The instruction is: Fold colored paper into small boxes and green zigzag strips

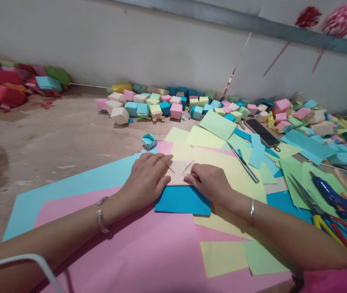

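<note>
A piece of peach paper (177, 179) with creased, folded-in corners lies in front of me, over a blue sheet (182, 200). My left hand (145, 177) rests on its left side, fingers stretched out flat and the thumb apart near the front edge. At the right side, my right hand (210, 181) has its fingers curled and the thumb pressed on the paper. Beneath are a large pink sheet (161, 248), a light blue sheet (66, 183) and yellow sheets (240, 179). A small light blue folded paper box (149, 141) sits just beyond my left hand.
Rows of folded paper boxes (176, 110) line the wall, with a red and pink heap (8, 87) at far left. On the right lie a cutter knife (243, 162), a phone (261, 133), scissors (310, 199) and a blue glue gun (338, 199). A white cable (39, 260) crosses my left forearm.
</note>
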`<state>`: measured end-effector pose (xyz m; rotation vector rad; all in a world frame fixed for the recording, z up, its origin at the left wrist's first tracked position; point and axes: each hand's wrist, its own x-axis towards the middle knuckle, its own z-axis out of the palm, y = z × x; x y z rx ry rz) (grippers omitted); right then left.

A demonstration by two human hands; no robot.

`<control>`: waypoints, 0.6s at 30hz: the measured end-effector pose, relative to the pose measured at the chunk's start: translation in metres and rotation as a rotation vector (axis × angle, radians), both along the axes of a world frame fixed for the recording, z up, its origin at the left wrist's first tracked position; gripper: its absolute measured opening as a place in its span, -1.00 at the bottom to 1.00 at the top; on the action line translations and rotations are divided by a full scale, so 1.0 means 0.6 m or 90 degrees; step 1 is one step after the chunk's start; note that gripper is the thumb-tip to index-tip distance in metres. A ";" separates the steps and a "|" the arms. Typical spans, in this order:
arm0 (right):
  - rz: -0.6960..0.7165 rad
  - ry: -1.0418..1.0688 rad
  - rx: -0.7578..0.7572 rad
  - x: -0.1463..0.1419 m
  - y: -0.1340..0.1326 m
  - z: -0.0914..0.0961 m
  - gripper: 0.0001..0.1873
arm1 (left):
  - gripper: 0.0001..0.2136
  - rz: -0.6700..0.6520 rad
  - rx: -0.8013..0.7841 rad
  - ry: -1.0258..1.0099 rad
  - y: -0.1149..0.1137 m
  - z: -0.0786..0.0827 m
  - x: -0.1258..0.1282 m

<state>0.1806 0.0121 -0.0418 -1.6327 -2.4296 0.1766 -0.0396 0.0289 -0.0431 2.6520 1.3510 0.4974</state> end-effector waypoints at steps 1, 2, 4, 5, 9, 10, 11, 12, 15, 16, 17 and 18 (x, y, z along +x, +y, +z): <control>0.001 -0.004 0.005 0.000 0.000 -0.001 -0.73 | -0.59 0.004 -0.003 -0.006 0.001 0.000 0.000; 0.003 -0.008 0.009 0.000 0.000 -0.001 -0.73 | -0.59 0.010 -0.005 -0.017 0.002 0.000 0.000; 0.002 -0.012 0.011 0.001 0.000 -0.001 -0.72 | -0.57 0.021 -0.009 -0.054 0.003 0.002 0.001; 0.000 -0.011 0.010 0.001 0.000 -0.002 -0.72 | -0.56 0.027 -0.019 -0.079 0.003 0.004 0.002; -0.005 0.056 0.012 0.006 -0.002 -0.005 -0.74 | -0.60 0.048 -0.108 -0.153 0.001 0.011 0.004; -0.004 0.089 0.018 0.007 -0.002 -0.007 -0.75 | -0.71 0.045 -0.118 -0.153 0.001 0.013 0.004; -0.003 0.121 0.029 0.009 -0.002 -0.009 -0.75 | -0.83 0.041 -0.115 -0.148 0.001 0.014 0.004; -0.004 0.150 0.044 0.011 -0.002 -0.010 -0.74 | -0.93 0.035 -0.103 -0.143 0.001 0.016 0.004; -0.012 0.201 0.104 0.013 -0.003 -0.012 -0.65 | -0.88 0.023 -0.087 -0.163 0.001 0.022 0.006; -0.012 0.213 0.119 0.013 -0.003 -0.011 -0.62 | -0.88 0.026 -0.103 -0.176 0.000 0.024 0.007; -0.012 0.226 0.131 0.013 -0.003 -0.010 -0.59 | -0.88 0.032 -0.127 -0.185 -0.003 0.026 0.008; -0.014 0.245 0.139 0.013 -0.002 -0.008 -0.57 | -0.87 0.043 -0.154 -0.190 -0.005 0.028 0.009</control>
